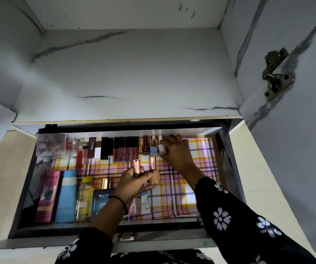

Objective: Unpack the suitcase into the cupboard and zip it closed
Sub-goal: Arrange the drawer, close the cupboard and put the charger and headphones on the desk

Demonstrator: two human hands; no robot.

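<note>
An open cupboard drawer lined with checked paper fills the lower middle. My left hand grips two nail polish bottles with rose-gold caps above the drawer's middle. My right hand pinches a pale nail polish bottle at the drawer's back row, beside a blue bottle and a dark red one. The suitcase is not in view.
Lip glosses and lipsticks line the back, with a clear box at back left. Tubes, a yellow bottle and a blue perfume box lie at front left. An open cupboard door with a hinge stands on the right.
</note>
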